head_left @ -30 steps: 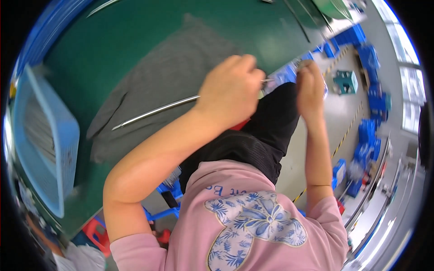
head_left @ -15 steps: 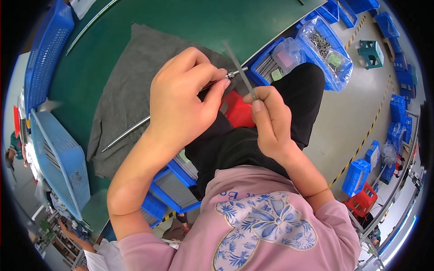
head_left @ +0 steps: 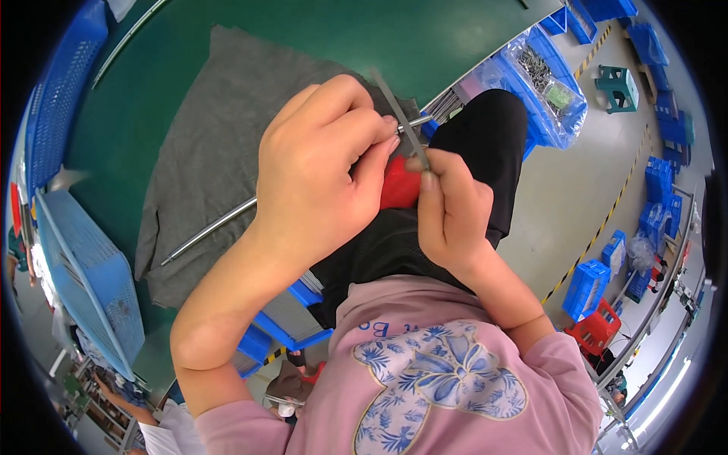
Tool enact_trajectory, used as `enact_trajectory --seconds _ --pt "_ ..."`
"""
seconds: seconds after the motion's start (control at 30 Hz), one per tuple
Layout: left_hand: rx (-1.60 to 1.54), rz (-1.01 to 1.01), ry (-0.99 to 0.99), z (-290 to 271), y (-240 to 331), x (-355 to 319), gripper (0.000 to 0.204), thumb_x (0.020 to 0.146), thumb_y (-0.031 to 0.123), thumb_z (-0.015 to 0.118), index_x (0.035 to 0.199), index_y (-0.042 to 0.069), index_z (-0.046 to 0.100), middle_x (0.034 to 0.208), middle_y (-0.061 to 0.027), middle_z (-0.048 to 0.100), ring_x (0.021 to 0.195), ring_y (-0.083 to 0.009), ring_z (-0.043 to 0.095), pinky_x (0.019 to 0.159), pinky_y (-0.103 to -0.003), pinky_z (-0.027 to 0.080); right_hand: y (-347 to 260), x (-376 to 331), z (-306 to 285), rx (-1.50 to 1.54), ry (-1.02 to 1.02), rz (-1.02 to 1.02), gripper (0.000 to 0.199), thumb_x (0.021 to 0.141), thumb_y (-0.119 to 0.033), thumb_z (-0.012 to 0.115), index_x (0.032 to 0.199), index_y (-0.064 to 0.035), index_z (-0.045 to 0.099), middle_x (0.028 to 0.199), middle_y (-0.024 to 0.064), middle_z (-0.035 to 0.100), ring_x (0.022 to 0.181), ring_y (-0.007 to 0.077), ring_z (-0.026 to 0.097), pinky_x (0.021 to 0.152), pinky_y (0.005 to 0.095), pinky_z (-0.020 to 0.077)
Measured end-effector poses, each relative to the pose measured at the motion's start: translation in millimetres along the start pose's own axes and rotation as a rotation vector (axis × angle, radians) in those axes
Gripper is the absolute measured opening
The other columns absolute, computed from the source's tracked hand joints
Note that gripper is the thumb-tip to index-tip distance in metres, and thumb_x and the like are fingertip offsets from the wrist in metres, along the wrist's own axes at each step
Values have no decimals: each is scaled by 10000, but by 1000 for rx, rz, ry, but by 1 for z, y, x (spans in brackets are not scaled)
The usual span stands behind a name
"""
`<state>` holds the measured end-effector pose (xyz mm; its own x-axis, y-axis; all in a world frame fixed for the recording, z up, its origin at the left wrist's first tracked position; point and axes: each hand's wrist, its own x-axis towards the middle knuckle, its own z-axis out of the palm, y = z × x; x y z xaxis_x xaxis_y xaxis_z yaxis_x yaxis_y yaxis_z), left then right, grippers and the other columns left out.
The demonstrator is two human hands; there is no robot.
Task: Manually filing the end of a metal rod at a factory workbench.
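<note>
One rod (head_left: 212,229), centre-left, looks stiff and slick, best pinched near its end; left hand's (head_left: 318,163) fingers grip it, right hand's (head_left: 459,212) a strip (head_left: 396,111).

A green worktop (head_left: 447,38) spans the upper left. A yellow-and-black striped line (head_left: 606,227) crosses the pale grey floor (head_left: 565,182); a teal stool (head_left: 623,80), red chair (head_left: 595,327) and blue bins (head_left: 659,180) stand at right.

A thin, straight, silver metal rod (head_left: 210,230) slants above the grey cloth (head_left: 216,129), its middle hidden, its far end just past the cloth's right corner. Near that corner, a flat, narrow grey strip (head_left: 396,110) stands tilted, passing in front of the rod; whether they touch is unclear.
</note>
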<state>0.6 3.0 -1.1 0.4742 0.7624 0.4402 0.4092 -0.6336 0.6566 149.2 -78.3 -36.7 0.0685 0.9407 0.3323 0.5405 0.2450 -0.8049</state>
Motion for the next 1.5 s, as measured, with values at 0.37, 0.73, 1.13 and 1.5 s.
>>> enact_trajectory --seconds 0.37,0.73,1.13,1.5 --pt "-19 -4 33 3 1 1 142 662 -77 701 700 -8 583 688 -65 520 584 -202 518 518 -281 413 9 -2 12 -248 125 -131 211 765 0 593 976 6 598 636 81 611 484 242 576 472 316 449" --pt "-11 -15 25 5 3 1 134 663 -64 698 698 -4 583 684 -63 522 584 -206 521 519 -282 414 -2 -8 4 177 3 154 171 930 19 473 1026 79 602 721 39 606 509 49 496 483 192 399" --pt "-33 -23 61 5 -2 3 132 669 -41 695 677 -7 567 684 -77 521 600 -231 523 527 -307 405 -7 -10 3 162 -11 222 98 888 2 538 951 33 608 604 84 599 505 105 606 477 222 456" --pt "-26 -7 40 19 4 0 69 669 3 673 663 20 607 697 -70 523 641 -246 513 567 -348 427 0 7 -12 -243 -35 55 203 870 -48 561 1059 -2 619 623 156 593 469 257 595 442 330 441"
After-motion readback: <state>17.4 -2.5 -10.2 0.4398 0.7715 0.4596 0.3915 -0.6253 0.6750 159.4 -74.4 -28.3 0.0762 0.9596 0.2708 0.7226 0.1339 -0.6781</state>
